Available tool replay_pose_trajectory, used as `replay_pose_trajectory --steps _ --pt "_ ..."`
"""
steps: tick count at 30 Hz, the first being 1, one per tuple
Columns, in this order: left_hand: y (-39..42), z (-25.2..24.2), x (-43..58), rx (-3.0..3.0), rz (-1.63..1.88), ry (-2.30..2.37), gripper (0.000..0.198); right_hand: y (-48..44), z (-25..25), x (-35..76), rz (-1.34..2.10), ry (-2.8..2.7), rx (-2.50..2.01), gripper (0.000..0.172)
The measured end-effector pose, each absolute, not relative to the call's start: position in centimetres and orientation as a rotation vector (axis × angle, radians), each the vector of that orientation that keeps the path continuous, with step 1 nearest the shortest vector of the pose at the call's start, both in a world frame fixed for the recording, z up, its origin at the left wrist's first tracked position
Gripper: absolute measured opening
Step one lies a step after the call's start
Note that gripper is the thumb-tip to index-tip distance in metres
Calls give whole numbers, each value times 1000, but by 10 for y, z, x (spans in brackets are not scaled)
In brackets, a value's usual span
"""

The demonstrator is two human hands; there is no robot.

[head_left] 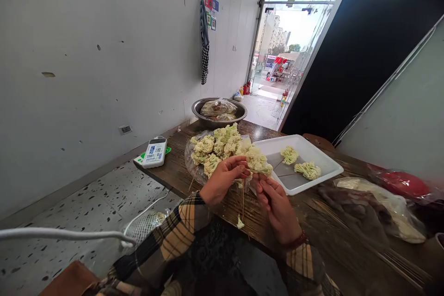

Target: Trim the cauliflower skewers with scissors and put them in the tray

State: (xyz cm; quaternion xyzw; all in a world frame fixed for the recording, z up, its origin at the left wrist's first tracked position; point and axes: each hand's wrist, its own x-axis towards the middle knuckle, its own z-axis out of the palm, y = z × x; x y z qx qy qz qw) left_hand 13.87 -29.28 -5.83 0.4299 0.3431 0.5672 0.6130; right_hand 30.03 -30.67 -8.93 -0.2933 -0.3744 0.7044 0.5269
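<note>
A pale cauliflower floret (258,163) is held up above the table between my two hands. My left hand (225,179) is closed, its fingers curled against the floret's near side. Just below the floret, my right hand (275,206) pinches at its underside; what exactly lies between those fingertips is partly hidden. Behind my left hand, a heap of cauliflower florets (211,145) rests on a clear plastic bag (190,159). Thin sticks (243,199) show below my hands, close to a small cauliflower scrap (240,222) on the table.
To the right, a white tray (333,166) holds two florets with thin sticks. A metal basin (195,110) with bagged food stands behind the heap. A white device (155,151) sits at the left table corner. Cloth (360,208) and plastic bags (391,203) lie at right.
</note>
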Motion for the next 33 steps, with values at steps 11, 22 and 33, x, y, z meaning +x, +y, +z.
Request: replay_pose_trajectory --steps 11,22,33 --pt "-305 -42 138 1068 1431 912 27 -320 -89 292 1903 -717 -569 23" --pt "-304 -44 131 1408 1546 1241 15 -334 -84 278 1861 -703 -606 23" --pt "-315 -48 121 1079 1510 872 23 -344 -84 270 1957 -620 -392 14"
